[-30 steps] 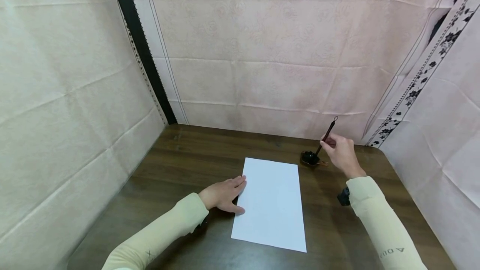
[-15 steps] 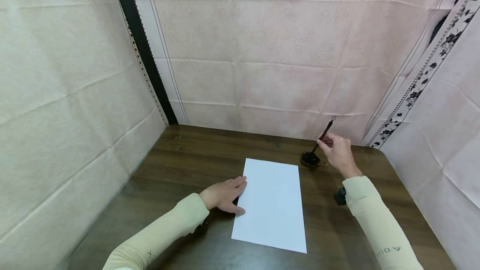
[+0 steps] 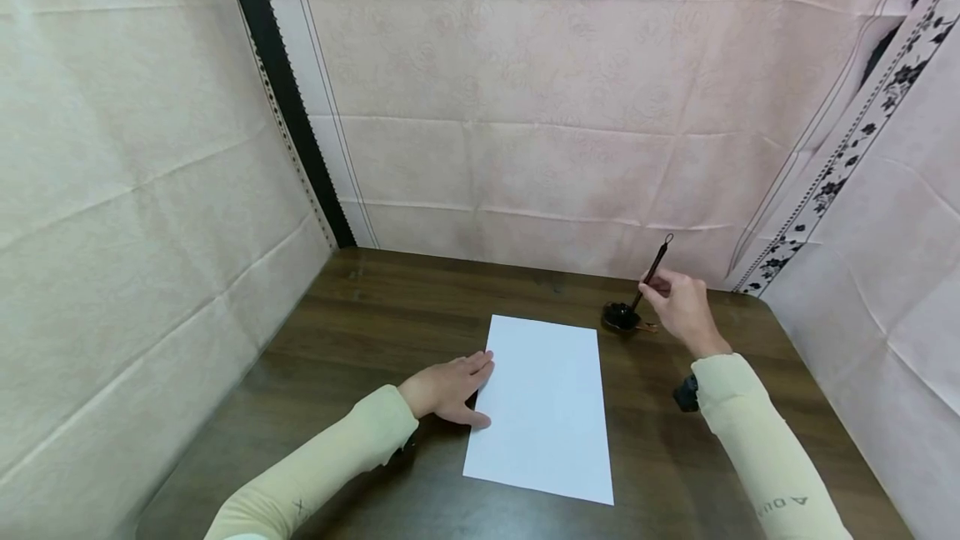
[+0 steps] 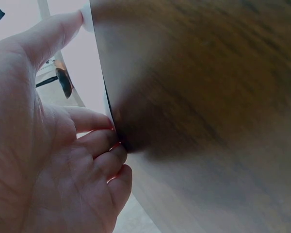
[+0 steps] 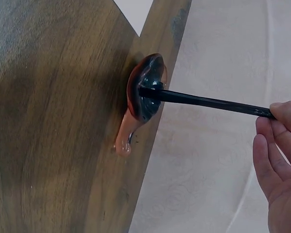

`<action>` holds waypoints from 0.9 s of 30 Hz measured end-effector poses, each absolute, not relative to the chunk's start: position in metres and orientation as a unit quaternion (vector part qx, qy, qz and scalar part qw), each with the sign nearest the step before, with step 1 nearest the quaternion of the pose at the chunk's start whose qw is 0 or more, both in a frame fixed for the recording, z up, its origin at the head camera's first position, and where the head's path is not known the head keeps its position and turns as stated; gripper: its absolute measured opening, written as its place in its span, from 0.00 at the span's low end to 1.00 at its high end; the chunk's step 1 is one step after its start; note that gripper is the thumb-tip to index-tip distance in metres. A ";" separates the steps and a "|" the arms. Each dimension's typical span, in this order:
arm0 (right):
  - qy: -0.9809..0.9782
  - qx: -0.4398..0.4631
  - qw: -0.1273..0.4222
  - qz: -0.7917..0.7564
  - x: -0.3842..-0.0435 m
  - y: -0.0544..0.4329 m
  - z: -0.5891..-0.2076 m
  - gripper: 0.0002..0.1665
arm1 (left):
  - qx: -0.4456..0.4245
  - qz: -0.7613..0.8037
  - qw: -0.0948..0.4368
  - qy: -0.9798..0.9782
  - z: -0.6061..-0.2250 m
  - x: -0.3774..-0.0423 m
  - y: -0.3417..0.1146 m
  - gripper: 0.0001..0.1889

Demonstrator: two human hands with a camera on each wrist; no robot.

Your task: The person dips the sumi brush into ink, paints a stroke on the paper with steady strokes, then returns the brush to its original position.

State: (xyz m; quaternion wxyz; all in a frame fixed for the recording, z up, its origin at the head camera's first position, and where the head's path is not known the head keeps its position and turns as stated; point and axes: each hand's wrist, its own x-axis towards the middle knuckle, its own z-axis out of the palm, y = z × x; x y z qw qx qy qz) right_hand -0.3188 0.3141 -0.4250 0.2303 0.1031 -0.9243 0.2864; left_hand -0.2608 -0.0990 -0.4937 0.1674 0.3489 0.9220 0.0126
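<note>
A blank white sheet of paper (image 3: pixel 540 407) lies on the brown wooden table. My left hand (image 3: pixel 450 390) rests along its left edge, fingertips and thumb on the paper and fingers spread; the left wrist view shows those fingers (image 4: pixel 94 141) at the edge. At the back right, my right hand (image 3: pixel 682 311) pinches a dark writing brush (image 5: pixel 203 102) between thumb and fingers. The brush tilts, its loop end up, and its lower tip sits in a small dish (image 5: pixel 148 82) of black ink. That dish has a reddish-brown handle (image 5: pixel 123 138). Ink hides the bristles.
The wooden table (image 3: pixel 360 340) extends around the paper. Pale cloth (image 3: pixel 525 107) hangs behind it and along both sides, close behind the ink dish. A dark strip (image 3: pixel 288 98) runs down the left cloth corner.
The brush's upper end has swung slightly left and then back right, with my right hand shifting along with it. The left hand and paper stay put.
</note>
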 end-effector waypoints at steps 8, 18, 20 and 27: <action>-0.924 0.110 0.239 0.278 -0.317 0.314 -0.420 0.08 | 0.345 0.012 0.170 0.923 -0.493 -0.260 -0.099 0.52; -0.920 0.110 0.253 0.277 -0.322 0.309 -0.428 0.07 | 0.349 0.010 0.166 0.922 -0.494 -0.258 -0.098 0.52; -0.920 0.112 0.255 0.277 -0.323 0.309 -0.431 0.06 | 0.349 0.011 0.165 0.922 -0.494 -0.258 -0.098 0.52; -0.918 0.118 0.248 0.285 -0.323 0.309 -0.435 0.05 | 0.344 0.016 0.167 0.924 -0.493 -0.260 -0.100 0.52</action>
